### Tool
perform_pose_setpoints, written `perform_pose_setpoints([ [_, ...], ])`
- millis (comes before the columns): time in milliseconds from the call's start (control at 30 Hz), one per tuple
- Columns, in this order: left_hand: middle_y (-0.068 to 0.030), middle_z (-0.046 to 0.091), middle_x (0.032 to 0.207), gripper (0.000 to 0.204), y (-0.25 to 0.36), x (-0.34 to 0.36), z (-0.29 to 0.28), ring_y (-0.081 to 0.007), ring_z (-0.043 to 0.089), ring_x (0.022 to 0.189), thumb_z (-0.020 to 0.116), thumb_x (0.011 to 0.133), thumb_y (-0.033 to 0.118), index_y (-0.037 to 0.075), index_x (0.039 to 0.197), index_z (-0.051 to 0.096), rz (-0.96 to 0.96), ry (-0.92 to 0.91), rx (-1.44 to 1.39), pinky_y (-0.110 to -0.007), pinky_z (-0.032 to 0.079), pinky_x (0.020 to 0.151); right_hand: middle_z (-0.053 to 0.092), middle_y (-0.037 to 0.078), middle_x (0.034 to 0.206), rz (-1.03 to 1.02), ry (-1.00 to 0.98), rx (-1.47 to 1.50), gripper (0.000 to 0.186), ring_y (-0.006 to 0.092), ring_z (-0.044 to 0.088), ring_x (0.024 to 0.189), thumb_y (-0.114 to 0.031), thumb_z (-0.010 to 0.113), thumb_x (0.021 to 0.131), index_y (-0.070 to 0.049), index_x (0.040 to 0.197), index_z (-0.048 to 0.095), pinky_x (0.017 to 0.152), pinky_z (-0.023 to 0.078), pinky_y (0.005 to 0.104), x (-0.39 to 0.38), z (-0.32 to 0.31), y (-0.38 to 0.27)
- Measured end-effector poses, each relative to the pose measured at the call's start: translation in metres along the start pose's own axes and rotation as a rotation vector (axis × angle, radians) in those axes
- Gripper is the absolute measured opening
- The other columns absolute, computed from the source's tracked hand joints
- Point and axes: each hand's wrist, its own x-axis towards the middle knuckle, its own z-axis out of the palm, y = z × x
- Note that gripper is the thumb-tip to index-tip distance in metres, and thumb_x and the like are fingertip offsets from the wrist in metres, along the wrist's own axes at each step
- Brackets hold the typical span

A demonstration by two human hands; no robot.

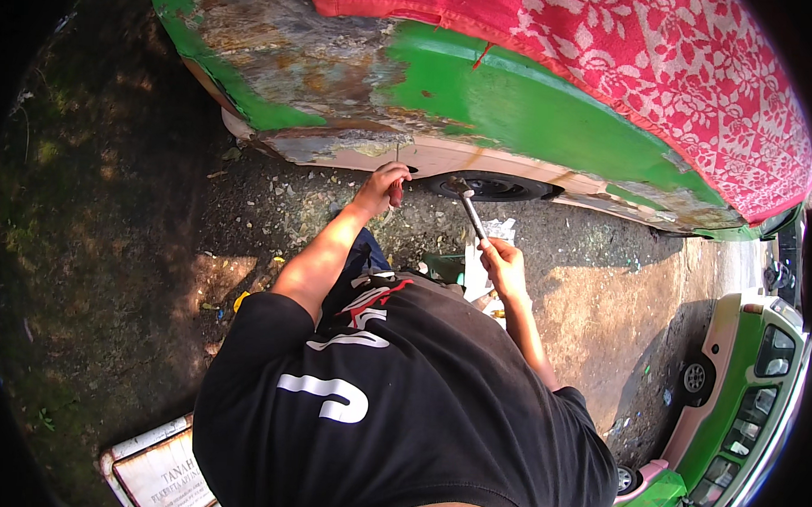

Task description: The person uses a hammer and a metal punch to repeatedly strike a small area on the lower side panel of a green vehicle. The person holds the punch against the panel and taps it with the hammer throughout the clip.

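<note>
Head view shows the black wheel (pixel 513 187) only in part, its top hidden by the bodywork of a green-and-pink vehicle (pixel 483 91); left of the wheel, the left hand (pixel 381 186) is closed around a tool with a reddish handle (pixel 395 194), the fingers covering much of it; a thin dark line rises from that hand against the panel, and whether it is the tool's shaft is hard to tell; below the wheel, the right hand (pixel 504 264) is wrapped round a hammer (pixel 474 217), whose head overlaps the wheel's left part, contact unclear; pale crumpled scraps (pixel 498 230) below the wheel are partly covered by the right hand; above the wheel, a red floral cloth (pixel 645 74) is cut off at the top; well right of and below the wheel, a second vehicle (pixel 731 417) runs out of view; far below left of it, a sign (pixel 161 473) disappears behind the black shirt (pixel 410 406).
</note>
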Motion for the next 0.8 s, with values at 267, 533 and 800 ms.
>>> perform_pose_setpoints([
  [267, -0.0091, 0.062, 0.1, 0.029, 0.014, 0.02, -0.011, -0.0248, 0.061, 0.087, 0.054, 0.075, -0.014, 0.002, 0.099, 0.06, -0.251, -0.099, -0.011, -0.031, 0.049, 0.078, 0.061, 0.008, 0.069, -0.172, 0.05, -0.379, 0.034, 0.0183, 0.057, 0.063, -0.033, 0.064, 0.093, -0.001, 0.104, 0.067, 0.06, 0.044, 0.032, -0.001, 0.021, -0.015],
  [533, -0.0071, 0.061, 0.099, 0.032, 0.018, 0.023, -0.021, -0.0202, 0.056, 0.08, 0.057, 0.072, -0.014, 0.002, 0.099, 0.06, -0.19, -0.126, 0.003, -0.03, 0.048, 0.076, 0.064, 0.018, 0.075, -0.56, -0.046, -0.438, 0.024, 0.0355, 0.064, 0.067, -0.024, 0.063, 0.093, -0.002, 0.101, 0.062, 0.062, 0.049, 0.0402, 0.001, 0.047, -0.016],
  [800, -0.0029, 0.057, 0.079, 0.02, -0.006, 0.026, -0.018, -0.0123, 0.053, 0.068, 0.058, 0.078, -0.006, 0.006, 0.094, 0.063, -0.295, -0.093, -0.315, -0.026, 0.044, 0.063, 0.062, 0.017, 0.072, -0.615, -0.011, -0.597, 0.026, 0.0371, 0.063, 0.065, -0.03, 0.061, 0.094, -0.004, 0.096, 0.06, 0.058, 0.048, 0.0439, 0.008, 0.056, -0.019],
])
